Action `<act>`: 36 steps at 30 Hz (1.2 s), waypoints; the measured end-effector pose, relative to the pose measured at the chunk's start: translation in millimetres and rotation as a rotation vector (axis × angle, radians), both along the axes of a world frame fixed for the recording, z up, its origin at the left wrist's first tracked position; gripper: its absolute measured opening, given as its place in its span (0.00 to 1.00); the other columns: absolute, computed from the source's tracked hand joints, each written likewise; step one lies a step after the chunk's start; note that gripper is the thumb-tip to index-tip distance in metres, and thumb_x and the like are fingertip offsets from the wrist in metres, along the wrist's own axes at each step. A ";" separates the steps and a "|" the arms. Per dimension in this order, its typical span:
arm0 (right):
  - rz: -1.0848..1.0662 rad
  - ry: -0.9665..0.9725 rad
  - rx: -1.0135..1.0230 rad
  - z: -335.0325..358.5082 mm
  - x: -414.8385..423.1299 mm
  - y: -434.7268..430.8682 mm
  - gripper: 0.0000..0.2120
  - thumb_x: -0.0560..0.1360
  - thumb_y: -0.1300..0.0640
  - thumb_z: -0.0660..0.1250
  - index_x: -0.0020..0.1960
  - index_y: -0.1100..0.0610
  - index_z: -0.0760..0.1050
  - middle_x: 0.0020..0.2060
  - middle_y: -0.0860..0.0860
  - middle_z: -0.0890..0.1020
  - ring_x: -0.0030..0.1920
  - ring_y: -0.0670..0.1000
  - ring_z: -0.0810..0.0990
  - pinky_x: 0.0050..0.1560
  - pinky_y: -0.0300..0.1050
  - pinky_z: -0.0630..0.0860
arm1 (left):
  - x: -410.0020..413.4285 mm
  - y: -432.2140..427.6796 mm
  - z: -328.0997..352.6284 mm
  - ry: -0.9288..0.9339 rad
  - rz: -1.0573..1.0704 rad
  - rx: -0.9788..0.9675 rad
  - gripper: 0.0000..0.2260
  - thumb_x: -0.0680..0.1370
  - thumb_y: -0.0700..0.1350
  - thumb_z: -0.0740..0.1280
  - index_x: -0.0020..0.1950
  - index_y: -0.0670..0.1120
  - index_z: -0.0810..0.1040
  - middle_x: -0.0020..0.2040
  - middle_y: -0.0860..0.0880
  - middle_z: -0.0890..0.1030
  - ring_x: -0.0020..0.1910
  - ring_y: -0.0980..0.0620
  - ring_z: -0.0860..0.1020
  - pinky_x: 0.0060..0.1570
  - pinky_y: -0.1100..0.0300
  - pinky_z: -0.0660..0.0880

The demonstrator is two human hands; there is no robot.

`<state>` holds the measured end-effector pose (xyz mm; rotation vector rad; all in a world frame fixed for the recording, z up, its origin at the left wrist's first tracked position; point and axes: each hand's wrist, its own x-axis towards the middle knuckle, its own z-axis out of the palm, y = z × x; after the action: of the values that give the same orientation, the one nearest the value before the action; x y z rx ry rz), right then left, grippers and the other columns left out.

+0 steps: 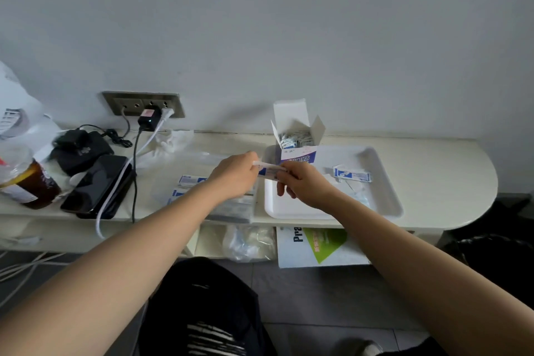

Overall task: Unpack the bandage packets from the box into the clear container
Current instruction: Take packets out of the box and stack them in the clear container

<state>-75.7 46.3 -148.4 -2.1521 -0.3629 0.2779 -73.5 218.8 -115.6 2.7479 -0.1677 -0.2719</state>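
Note:
An open white and blue box (297, 140) full of bandage packets stands at the back left corner of a white tray (387, 196). My left hand (235, 175) and my right hand (302, 183) both pinch one stack of bandage packets (270, 170), held in the air between the tray and the clear container (213, 182). The container lies left of the tray, partly hidden by my left forearm, with a few packets (190, 180) inside. Another packet (351, 174) lies flat on the tray to the right.
A dark phone (96, 185), a black pouch (82, 147), a jar of brown liquid (30, 185) and cables lie on the shelf to the left. A wall socket (143, 104) holds plugs. Clear wrapping (358, 193) lies on the tray. Bags and a carton sit under the shelf.

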 end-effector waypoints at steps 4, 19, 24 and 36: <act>-0.021 0.063 0.109 0.6 1.1 24.7 0.07 0.79 0.63 0.59 0.49 0.55 0.74 0.32 0.52 0.81 0.28 0.48 0.69 0.31 0.37 0.68 | 1.5 33.1 -2.5 0.152 0.097 -0.269 0.11 0.79 0.37 0.55 0.56 0.46 0.73 0.41 0.49 0.81 0.30 0.48 0.74 0.30 0.61 0.68; -0.166 -0.118 -0.017 8.8 7.2 79.3 0.08 0.75 0.61 0.67 0.52 0.57 0.83 0.34 0.48 0.80 0.30 0.41 0.72 0.33 0.30 0.67 | -11.4 110.4 -6.3 0.043 0.328 -0.464 0.05 0.77 0.46 0.69 0.46 0.45 0.78 0.38 0.50 0.85 0.27 0.52 0.77 0.28 0.62 0.72; -0.212 -0.011 0.042 4.4 12.0 86.9 0.10 0.75 0.62 0.67 0.53 0.55 0.82 0.34 0.53 0.80 0.31 0.46 0.73 0.38 0.41 0.72 | -14.3 133.3 -17.3 -0.214 0.502 -0.126 0.11 0.76 0.48 0.67 0.56 0.46 0.74 0.47 0.50 0.77 0.48 0.46 0.78 0.43 0.58 0.70; -0.150 0.226 -0.068 -1.5 24.3 143.8 0.11 0.75 0.66 0.64 0.52 0.59 0.82 0.33 0.53 0.81 0.27 0.47 0.73 0.26 0.36 0.70 | -12.6 155.2 -28.2 -0.137 0.480 -0.011 0.08 0.74 0.41 0.66 0.35 0.47 0.72 0.34 0.47 0.71 0.33 0.48 0.70 0.34 0.59 0.65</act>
<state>-51.4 190.1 -149.9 -2.1735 -0.0637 0.4478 -86.1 374.1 -143.8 2.6912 0.4486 0.0474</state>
